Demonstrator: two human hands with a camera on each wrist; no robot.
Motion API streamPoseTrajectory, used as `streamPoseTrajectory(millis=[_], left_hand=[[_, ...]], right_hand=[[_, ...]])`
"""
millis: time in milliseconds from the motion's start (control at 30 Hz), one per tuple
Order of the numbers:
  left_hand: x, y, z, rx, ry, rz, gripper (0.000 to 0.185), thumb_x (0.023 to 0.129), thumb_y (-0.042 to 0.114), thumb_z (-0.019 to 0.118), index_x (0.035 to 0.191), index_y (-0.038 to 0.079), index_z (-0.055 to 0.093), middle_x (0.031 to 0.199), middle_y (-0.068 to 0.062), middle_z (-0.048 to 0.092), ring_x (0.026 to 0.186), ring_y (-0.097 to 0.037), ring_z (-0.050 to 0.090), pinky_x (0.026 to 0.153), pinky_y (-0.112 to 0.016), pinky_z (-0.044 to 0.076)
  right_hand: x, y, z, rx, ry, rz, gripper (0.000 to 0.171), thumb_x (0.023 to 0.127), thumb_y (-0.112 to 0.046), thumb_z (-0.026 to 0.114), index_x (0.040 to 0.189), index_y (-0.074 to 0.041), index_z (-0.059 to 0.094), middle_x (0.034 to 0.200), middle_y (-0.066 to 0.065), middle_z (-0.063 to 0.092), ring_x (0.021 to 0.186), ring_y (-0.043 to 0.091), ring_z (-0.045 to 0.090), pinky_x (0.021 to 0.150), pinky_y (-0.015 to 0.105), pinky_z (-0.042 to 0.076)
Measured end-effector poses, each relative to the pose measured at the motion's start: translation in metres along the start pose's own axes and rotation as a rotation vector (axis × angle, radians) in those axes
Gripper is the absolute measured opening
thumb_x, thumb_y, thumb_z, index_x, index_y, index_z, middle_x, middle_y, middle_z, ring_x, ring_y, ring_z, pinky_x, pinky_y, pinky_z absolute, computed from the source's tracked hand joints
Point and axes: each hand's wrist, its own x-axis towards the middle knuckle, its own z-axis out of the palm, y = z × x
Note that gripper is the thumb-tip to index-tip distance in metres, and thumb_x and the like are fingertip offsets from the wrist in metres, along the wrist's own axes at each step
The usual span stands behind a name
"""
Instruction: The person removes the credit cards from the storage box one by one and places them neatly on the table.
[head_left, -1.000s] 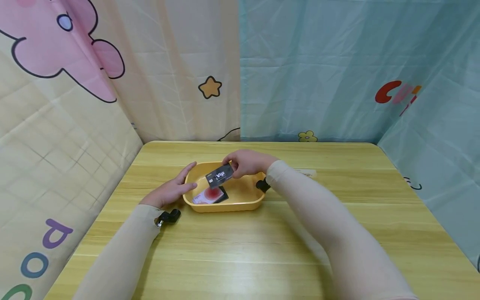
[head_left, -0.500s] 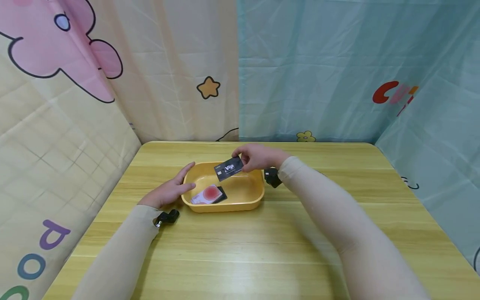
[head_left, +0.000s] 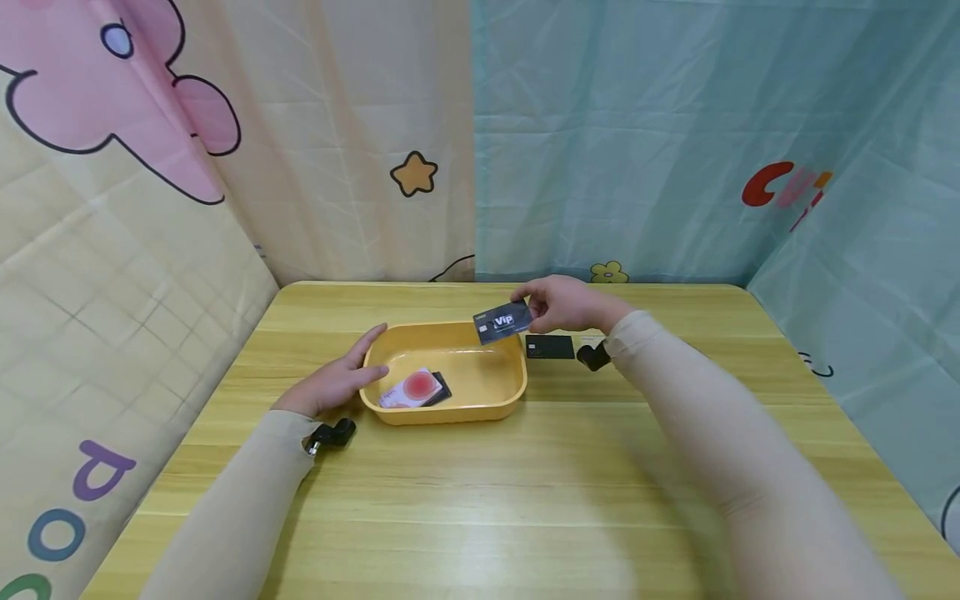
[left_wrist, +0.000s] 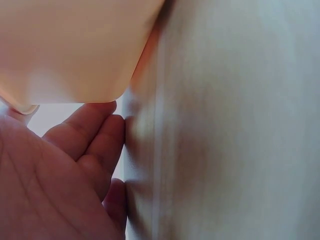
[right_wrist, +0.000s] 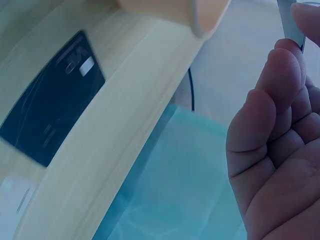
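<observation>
Wooden tabletop was seen; the right hand pinched the VIP card above the yellow tray's far right corner. The left hand lay flat, steadying the tray. The card should be laid gently beside the black card.

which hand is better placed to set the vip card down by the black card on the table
Right, probably. The right hand already pinches the VIP card above the tray's right rim, just left of the black card on the table. The left hand rests open at the yellow tray, on its far side.
</observation>
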Motion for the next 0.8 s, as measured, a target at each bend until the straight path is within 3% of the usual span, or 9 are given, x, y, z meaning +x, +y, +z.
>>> streamPoseTrajectory(millis=[800], left_hand=[[-0.002, 0.004, 0.000, -0.004, -0.007, 0.013, 0.079, 0.111, 0.035, 0.050, 0.170, 0.037, -0.003, 0.178, -0.017, 0.001, 0.161, -0.049, 0.008, 0.127, -0.071, 0.007]], right_hand=[[-0.101, 0.126, -0.025, 0.083, 0.106, 0.230, 0.058, 0.093, -0.006, 0.071, 0.146, 0.007, 0.052, 0.088, 0.007, 0.062, 0.075, 0.018, 0.050, 0.062, 0.029, 0.041]])
